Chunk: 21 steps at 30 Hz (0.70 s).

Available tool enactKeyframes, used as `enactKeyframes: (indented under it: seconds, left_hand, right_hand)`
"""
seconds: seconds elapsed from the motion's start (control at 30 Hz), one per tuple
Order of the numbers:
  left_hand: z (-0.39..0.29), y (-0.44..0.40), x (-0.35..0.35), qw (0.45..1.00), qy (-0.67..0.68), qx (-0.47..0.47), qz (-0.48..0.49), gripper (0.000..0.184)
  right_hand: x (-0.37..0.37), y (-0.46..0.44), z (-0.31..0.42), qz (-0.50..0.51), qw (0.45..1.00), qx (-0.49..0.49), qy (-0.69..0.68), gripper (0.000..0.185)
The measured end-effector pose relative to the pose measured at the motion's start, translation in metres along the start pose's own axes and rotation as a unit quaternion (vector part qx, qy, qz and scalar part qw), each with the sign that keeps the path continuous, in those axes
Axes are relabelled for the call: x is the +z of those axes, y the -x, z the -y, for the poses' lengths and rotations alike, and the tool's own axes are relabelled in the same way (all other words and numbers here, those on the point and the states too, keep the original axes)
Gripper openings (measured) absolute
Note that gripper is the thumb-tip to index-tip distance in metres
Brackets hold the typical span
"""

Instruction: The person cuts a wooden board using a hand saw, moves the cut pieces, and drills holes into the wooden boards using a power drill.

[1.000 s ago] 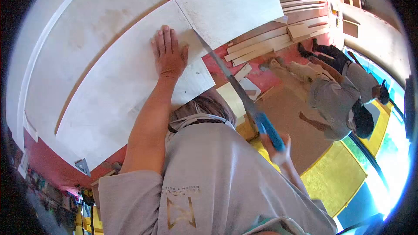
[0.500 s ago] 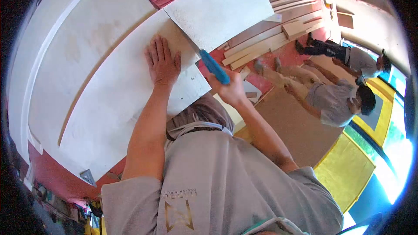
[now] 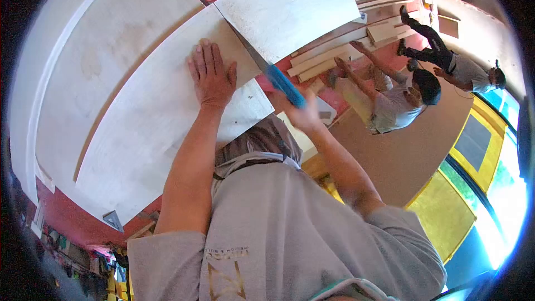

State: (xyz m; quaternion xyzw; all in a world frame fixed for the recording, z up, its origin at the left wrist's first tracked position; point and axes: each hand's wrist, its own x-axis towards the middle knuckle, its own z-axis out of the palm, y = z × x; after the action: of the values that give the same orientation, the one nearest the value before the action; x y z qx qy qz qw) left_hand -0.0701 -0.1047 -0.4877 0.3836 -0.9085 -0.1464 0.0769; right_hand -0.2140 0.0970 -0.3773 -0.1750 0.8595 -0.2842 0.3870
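Note:
My left hand (image 3: 213, 81) lies flat with fingers slightly apart on a long curved white board (image 3: 150, 100). In my right hand (image 3: 302, 114), somewhat blurred, is the blue handle of a hand saw (image 3: 283, 83). Its thin blade runs up and to the left along a straight gap in the board. Beyond the blade is the other part of the board, a wide white piece (image 3: 292, 8) with sawdust along its edge. Whether the two parts are still joined at the far end, I cannot tell.
A larger curved panel (image 3: 106, 44) lies under and left of the board. A small triangular square (image 3: 113, 221) rests near the board's lower corner. Wooden strips (image 3: 326, 61) lie on red sheeting at right. One person (image 3: 398, 97) crouches there; another (image 3: 468, 72) is farther off.
My right hand has drawn the saw slightly down and to the right. My left hand stays flat on the board. The nearer person has leaned toward the wood strips, arms reaching out.

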Motion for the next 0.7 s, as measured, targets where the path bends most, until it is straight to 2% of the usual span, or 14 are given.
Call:
enactKeyframes:
  seconds: [0.03,0.13,0.2,0.23,0.27,0.33,0.37,0.43,0.47,0.53,0.6,0.63,0.67,0.7]
  left_hand:
    - [-0.001,-0.003,0.002,1.000,-0.014,-0.006,0.006,0.078]
    - [0.002,0.001,-0.007,0.999,-0.040,-0.003,0.032,0.079]
    - [-0.002,-0.003,-0.007,0.998,-0.031,-0.012,0.049,0.079]
    - [0.000,-0.002,-0.005,1.000,-0.017,-0.003,0.027,0.080]
    - [0.001,0.001,-0.004,1.000,-0.003,0.006,0.006,0.080]
    - [0.001,0.003,0.001,1.000,-0.005,0.009,0.001,0.080]
    - [0.003,0.003,0.003,1.000,-0.011,0.012,-0.008,0.081]
    - [0.000,0.003,-0.002,1.000,-0.022,0.015,0.001,0.080]
    - [0.000,0.001,-0.003,0.999,-0.038,0.010,0.010,0.080]
    - [-0.002,0.001,-0.004,0.999,-0.039,0.010,0.008,0.079]
    - [-0.002,0.002,-0.004,0.999,-0.038,0.012,0.008,0.079]
    - [-0.003,0.001,-0.003,0.999,-0.040,0.014,0.010,0.079]
    - [-0.002,-0.002,-0.004,0.999,-0.045,0.014,0.009,0.079]
    - [0.000,-0.002,-0.003,0.998,-0.054,0.013,0.007,0.079]
  right_hand:
    - [0.016,-0.034,0.052,0.008,1.000,-0.001,0.009,0.035]
    - [0.015,-0.045,0.087,0.005,0.999,-0.046,0.026,0.038]
    - [-0.015,0.006,0.031,0.028,1.000,-0.001,0.013,0.033]
    - [-0.041,0.058,0.052,-0.015,1.000,-0.009,-0.008,0.027]
    - [-0.079,0.103,0.077,0.045,0.989,0.128,0.059,0.022]
    - [-0.127,0.189,0.051,0.017,0.999,0.033,0.018,0.024]
    - [-0.153,0.219,0.064,0.062,0.992,0.098,0.054,0.023]
    - [-0.178,0.247,0.076,0.074,0.987,0.111,0.092,0.021]
    - [-0.175,0.240,0.070,0.074,0.987,0.111,0.091,0.021]
    - [-0.152,0.205,0.038,0.078,0.988,0.000,0.133,0.019]
    - [-0.067,0.109,0.034,-0.039,0.999,-0.013,0.031,0.016]
    - [-0.035,0.049,0.012,0.036,0.998,0.020,0.047,0.019]
    - [0.010,-0.007,-0.040,0.048,0.998,-0.020,-0.026,0.023]
    - [0.016,-0.028,0.034,0.008,1.000,0.000,-0.021,0.033]
